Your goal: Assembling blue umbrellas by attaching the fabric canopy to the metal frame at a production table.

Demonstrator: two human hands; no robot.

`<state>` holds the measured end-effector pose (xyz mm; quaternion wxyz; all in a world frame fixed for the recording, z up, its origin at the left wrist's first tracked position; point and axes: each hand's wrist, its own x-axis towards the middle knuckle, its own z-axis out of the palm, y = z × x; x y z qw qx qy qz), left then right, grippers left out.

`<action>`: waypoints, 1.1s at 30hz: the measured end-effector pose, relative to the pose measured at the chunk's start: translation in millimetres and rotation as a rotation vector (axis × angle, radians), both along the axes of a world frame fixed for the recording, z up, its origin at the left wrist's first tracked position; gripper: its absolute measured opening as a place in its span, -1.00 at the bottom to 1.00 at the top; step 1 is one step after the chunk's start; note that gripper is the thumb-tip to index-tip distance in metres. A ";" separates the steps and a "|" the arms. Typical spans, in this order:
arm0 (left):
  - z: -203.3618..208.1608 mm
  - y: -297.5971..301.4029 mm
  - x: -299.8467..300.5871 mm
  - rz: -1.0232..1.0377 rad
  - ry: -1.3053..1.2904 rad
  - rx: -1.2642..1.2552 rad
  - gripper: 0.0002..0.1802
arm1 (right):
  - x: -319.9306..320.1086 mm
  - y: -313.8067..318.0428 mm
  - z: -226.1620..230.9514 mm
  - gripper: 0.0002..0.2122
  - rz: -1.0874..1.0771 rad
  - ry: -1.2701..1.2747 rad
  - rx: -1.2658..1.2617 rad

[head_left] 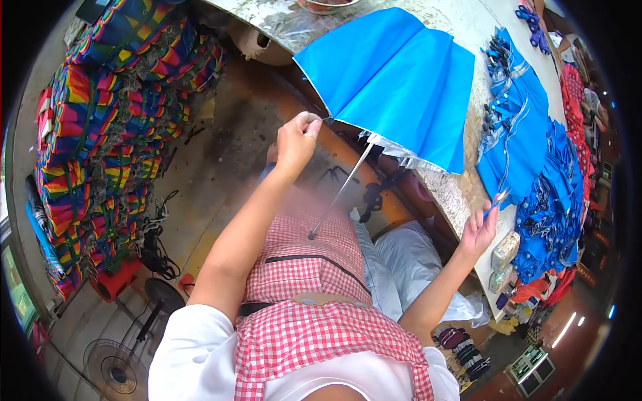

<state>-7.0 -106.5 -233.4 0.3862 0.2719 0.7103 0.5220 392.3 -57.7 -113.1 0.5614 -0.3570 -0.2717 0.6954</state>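
A blue umbrella lies partly folded, canopy over the table corner, its pale lining showing at the lower edge. Its thin metal shaft slants down toward my apron. At the canopy's left edge, my left hand is closed, thumb and finger pinching the tip of a rib or the hem. Off to the right, by the table edge, my right hand is closed around small blue-handled snips, metal tips pointing up. The snips are apart from the umbrella I hold and close to the blue umbrellas piled on the table.
Blue umbrellas heap along the table, with blue scissors farther back. Bundled rainbow umbrellas stack high at left. A fan stands lower left. Pale plastic sacks sit under the table edge.
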 end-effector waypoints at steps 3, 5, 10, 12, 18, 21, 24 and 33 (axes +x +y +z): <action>6.8 -0.2 -2.9 -0.131 0.456 0.021 -0.90 | -102.3 -18.7 45.9 -0.68 0.104 -0.417 -0.004; 15.5 -0.4 -7.1 -0.158 0.591 0.001 -0.91 | -183.6 -14.4 39.7 -0.68 0.274 -1.163 0.429; 24.4 1.6 -4.4 -0.163 0.741 0.068 -0.91 | -265.0 8.8 -7.6 -0.80 0.407 -1.654 0.889; 23.6 3.8 -4.0 -0.172 0.757 0.105 -0.92 | -271.7 13.9 -21.5 -0.83 0.472 -1.714 0.888; 5.6 -3.3 -6.6 -0.051 0.384 0.181 -0.87 | -249.0 17.2 -4.0 -0.73 0.518 -1.564 0.549; -21.8 -19.1 -10.6 -0.329 -0.129 -0.024 -0.82 | -180.8 -8.4 21.6 -0.72 0.361 -1.074 0.205; -41.0 -15.8 24.9 -0.515 -0.568 -0.110 -0.77 | -144.8 -44.1 4.8 -0.73 0.211 -0.986 -0.016; -48.3 16.4 78.7 -0.570 -0.992 -0.136 -0.81 | -155.1 -79.2 -84.4 -0.69 0.029 -1.053 -0.111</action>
